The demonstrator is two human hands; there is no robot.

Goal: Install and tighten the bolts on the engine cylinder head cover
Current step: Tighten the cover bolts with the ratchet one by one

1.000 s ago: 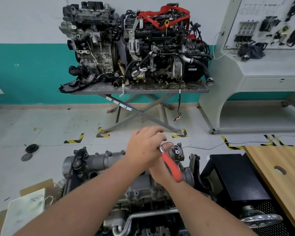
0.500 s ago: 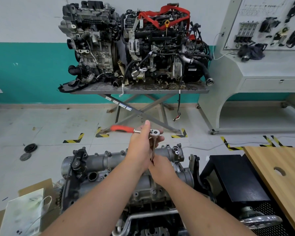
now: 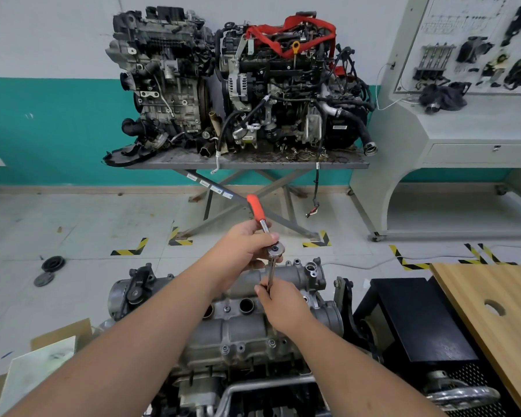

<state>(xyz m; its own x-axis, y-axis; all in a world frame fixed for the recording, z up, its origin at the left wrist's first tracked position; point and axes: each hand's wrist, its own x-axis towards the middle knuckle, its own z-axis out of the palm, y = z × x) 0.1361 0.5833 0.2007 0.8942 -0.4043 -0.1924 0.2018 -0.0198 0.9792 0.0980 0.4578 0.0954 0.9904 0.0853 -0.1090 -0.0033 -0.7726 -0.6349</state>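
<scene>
Left hand [image 3: 247, 245] gripping ratchet [image 3: 266, 233] shank, right hand [image 3: 280, 302] pinching its extension bar [image 3: 270, 273] — upright over cylinder head cover [image 3: 241, 332]

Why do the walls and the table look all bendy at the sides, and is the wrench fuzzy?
Head view: the wide lens bows the edges, so the wooden table and white cabinet lean. The ratchet wrench looks fairly sharp, its red handle slightly soft. Light is even, with little glare and soft shadows.
</scene>
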